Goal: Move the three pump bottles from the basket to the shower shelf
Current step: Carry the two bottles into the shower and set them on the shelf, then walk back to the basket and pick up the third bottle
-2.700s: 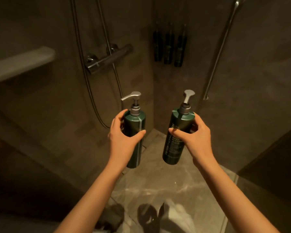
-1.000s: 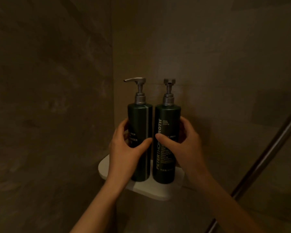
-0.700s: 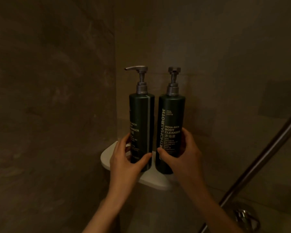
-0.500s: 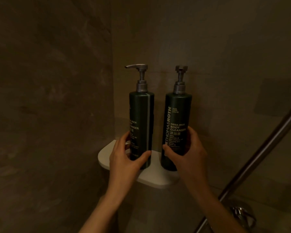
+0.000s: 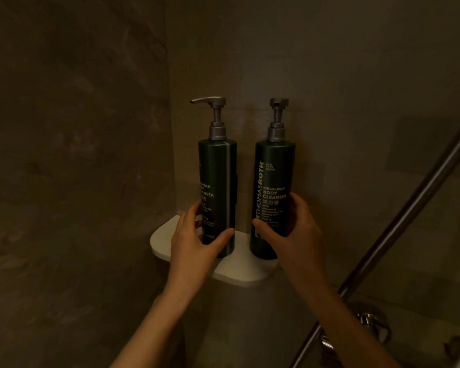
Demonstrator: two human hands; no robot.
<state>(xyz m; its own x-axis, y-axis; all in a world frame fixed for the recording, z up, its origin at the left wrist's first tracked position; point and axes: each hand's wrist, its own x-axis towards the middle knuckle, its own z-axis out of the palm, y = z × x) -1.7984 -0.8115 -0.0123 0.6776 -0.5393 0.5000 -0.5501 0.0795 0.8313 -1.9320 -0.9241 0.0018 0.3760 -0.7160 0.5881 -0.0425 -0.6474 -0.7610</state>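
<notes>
Two dark green pump bottles with grey pumps stand upright on the white corner shower shelf (image 5: 239, 272). The left pump bottle (image 5: 218, 176) has its spout pointing left; my left hand (image 5: 194, 245) wraps its lower part. The right pump bottle (image 5: 275, 171) carries white lettering facing me; my right hand (image 5: 300, 235) grips its lower right side. A narrow gap separates the two bottles. No third bottle and no basket are in view.
Dark stone walls meet in the corner behind the shelf. A slanted metal rail (image 5: 398, 229) runs along the right, with a chrome wall fitting (image 5: 369, 328) at its lower end.
The bottles were carried from the shower entrance to the shelf and set down. In the last second the right bottle slid rightward, opening a gap, and both hands slipped lower on the bottles.
</notes>
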